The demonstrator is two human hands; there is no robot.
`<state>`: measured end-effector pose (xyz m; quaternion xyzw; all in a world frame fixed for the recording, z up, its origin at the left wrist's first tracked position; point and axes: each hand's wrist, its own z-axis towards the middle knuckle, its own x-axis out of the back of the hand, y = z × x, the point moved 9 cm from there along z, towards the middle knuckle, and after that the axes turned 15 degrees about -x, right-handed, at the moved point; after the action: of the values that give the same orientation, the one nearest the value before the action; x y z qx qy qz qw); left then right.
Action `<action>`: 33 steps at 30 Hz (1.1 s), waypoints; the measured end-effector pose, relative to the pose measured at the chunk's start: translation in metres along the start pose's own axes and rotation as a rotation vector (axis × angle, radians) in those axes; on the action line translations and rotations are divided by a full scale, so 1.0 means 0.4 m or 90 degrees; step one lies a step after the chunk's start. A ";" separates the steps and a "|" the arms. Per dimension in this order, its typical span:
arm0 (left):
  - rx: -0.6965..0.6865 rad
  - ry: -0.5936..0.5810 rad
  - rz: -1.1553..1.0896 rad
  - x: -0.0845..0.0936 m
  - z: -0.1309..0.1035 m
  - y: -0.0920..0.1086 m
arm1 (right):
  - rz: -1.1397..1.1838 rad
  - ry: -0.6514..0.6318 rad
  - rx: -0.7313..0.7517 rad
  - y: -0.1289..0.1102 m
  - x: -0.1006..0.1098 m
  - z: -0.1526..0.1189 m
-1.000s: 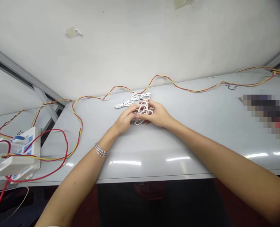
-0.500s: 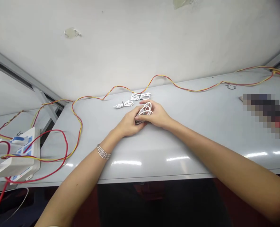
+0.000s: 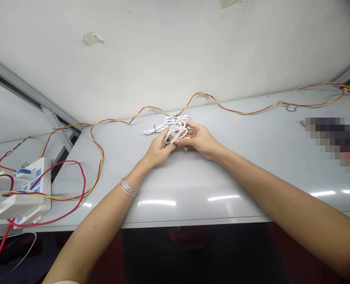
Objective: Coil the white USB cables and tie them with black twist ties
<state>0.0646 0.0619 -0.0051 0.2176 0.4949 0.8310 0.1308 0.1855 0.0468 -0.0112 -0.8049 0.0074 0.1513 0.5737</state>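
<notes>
A loosely looped white cable (image 3: 177,131) is held between my two hands, above the grey tabletop (image 3: 198,173). My left hand (image 3: 159,150) grips its left side, fingers partly hidden behind the loops. My right hand (image 3: 201,139) pinches the right side with thumb and fingers, near a short cable end. Just behind the hands lie two white cable bundles, each bound with a dark tie: one at the left (image 3: 155,129), the other further back (image 3: 176,119).
A red and yellow twisted wire (image 3: 204,94) runs along the white wall. At the left lies a white power strip (image 3: 46,185) with plugs and a red cord (image 3: 84,177). Dark ties (image 3: 291,108) lie at the back right, near a pixelated object (image 3: 334,138).
The looped cable has shifted slightly left and up, and its loops are spread wider. My right hand has moved a little apart from my left hand.
</notes>
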 end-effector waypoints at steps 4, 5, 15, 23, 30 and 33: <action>0.026 0.033 -0.046 0.004 0.002 -0.002 | 0.024 0.042 -0.003 -0.002 0.017 -0.001; 0.032 0.037 -0.048 0.004 0.003 -0.002 | 0.031 0.049 -0.003 -0.002 0.020 -0.001; 0.027 0.029 -0.025 0.015 0.006 -0.015 | 0.031 0.034 0.019 -0.005 0.021 0.006; 0.123 0.005 -0.143 -0.022 -0.006 -0.011 | -0.110 0.011 0.096 -0.017 -0.014 -0.006; 0.247 -0.060 -0.333 -0.086 -0.043 0.000 | -0.260 0.068 0.219 -0.055 -0.030 -0.052; 0.287 -0.157 -0.323 -0.120 -0.064 0.009 | -0.288 0.083 0.239 -0.064 -0.034 -0.062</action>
<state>0.0938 0.0199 -0.0237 0.2097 0.6845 0.6095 0.3407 0.1833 0.0304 0.0230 -0.6738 -0.1076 -0.0365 0.7301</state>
